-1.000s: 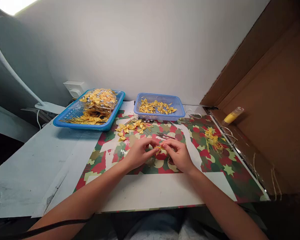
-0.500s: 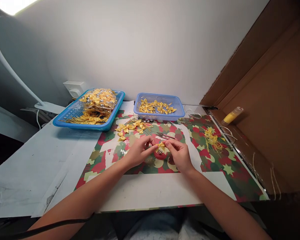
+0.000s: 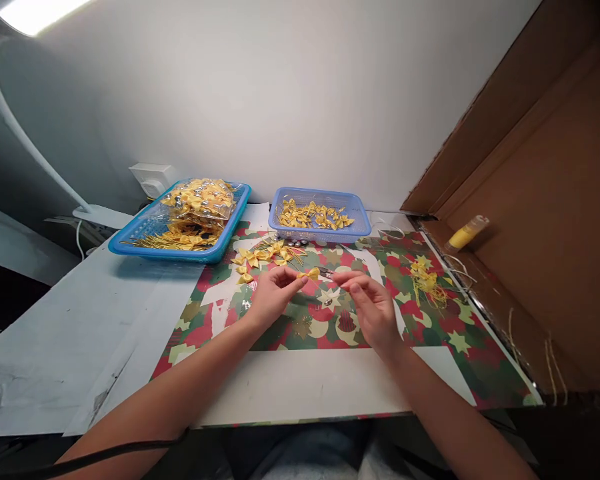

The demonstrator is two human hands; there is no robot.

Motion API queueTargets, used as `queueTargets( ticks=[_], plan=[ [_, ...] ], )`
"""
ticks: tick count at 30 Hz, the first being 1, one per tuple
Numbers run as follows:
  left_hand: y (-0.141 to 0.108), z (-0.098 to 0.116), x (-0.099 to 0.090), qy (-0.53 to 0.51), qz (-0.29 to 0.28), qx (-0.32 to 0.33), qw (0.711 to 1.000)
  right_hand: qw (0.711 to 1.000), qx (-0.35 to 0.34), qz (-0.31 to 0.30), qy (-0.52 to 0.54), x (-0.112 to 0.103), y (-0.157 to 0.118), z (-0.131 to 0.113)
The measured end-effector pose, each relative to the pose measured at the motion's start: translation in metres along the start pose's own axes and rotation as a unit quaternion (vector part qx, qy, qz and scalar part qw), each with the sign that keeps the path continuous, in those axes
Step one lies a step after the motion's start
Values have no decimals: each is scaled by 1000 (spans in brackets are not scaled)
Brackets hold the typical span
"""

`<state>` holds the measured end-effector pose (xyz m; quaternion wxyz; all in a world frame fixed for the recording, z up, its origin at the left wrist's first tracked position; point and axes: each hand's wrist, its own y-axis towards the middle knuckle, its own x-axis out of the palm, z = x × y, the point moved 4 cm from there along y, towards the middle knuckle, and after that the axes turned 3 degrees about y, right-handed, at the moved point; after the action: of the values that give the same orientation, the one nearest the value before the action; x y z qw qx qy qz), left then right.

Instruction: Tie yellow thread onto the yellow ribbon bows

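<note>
Pinching the left end of a yellow bow (image 3: 310,274), the left hand (image 3: 274,295) holds it mid-scene, long axis roughly left–right — a thread (image 3: 319,289) slants near-right to a silver bell (image 3: 329,303). The right hand's (image 3: 377,312) fingers curl over the scissors (image 3: 326,273) — whether gripping, I can't make out.

Craft workspace: bows (image 3: 300,215) in baskets (image 3: 325,235)

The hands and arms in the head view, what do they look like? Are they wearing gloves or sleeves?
The left hand and right hand wear no gloves, and no sleeves show on the forearms. A thin dark band crosses the left forearm low down; I can't tell whether it's worn.
</note>
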<state>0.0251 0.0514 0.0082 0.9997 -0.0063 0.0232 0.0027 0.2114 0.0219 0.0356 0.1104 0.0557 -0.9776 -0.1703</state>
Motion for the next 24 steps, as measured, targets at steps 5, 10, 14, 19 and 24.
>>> queueTargets(
  ticks=[5,10,14,19,24],
  plan=[
    [5,-4,-3,26,11,-3,1000,995,-40,-52,70,-3,-1,-20],
    [-2,-12,12,69,-70,10,995,996,-29,-79,21,5,-3,-22],
    [-7,-14,19,72,-85,7,994,998,-10,-59,10,9,1,-28],
    [-11,-8,23,49,-111,-11,993,997,13,-62,-46,17,10,-42],
    [-13,-5,22,71,-101,-17,992,997,4,-53,-63,22,18,-47]
  ],
)
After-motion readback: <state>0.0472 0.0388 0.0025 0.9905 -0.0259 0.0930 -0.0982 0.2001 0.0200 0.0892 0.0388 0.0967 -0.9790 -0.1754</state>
